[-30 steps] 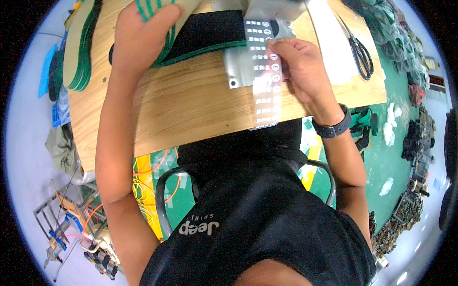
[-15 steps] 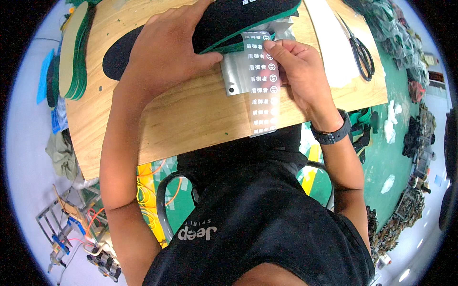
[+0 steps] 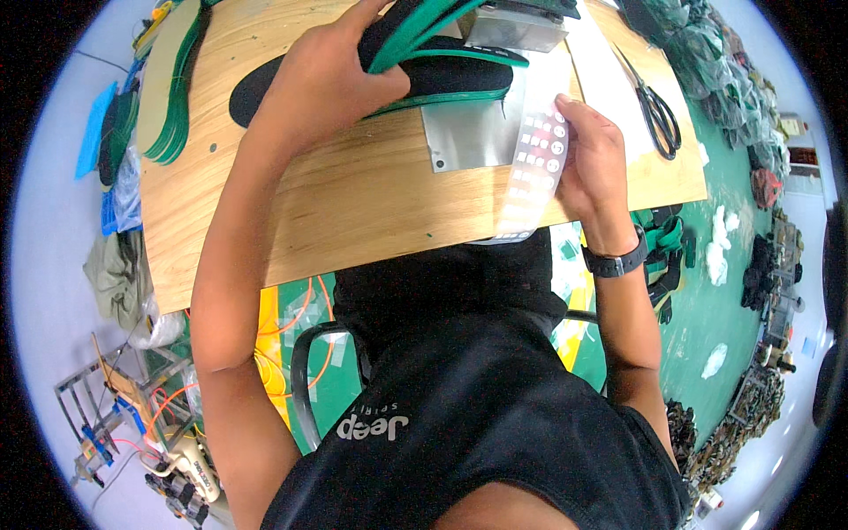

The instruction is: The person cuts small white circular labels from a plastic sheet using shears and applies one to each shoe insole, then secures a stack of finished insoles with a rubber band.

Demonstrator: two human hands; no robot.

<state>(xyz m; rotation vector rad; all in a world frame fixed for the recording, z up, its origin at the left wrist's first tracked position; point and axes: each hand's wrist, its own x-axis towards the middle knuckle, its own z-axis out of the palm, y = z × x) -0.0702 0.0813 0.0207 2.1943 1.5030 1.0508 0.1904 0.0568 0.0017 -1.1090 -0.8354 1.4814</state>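
My left hand (image 3: 322, 79) is closed around black insoles with green edges (image 3: 411, 31), lifted and tilted so the green sides show. Beneath them, more black insoles (image 3: 450, 79) lie on the table and over a flat metal plate (image 3: 468, 137). Behind the plate stands a metal block (image 3: 517, 34). My right hand (image 3: 594, 159) pinches a translucent strip of printed white labels (image 3: 534, 168) between thumb and fingers. The strip hangs down past the table's near edge, apart from the insoles.
Black-handled scissors (image 3: 658, 119) lie on the right of the wooden table (image 3: 371, 212), beside a white sheet (image 3: 609, 79). At the far left is a stack of beige and green insoles (image 3: 172, 88). Plastic-wrapped bundles (image 3: 698, 62) are piled beyond the table's right side.
My left hand has raised and tilted the insoles, uncovering others underneath. My right hand has drawn the label strip rightward, away from the insoles and metal block.
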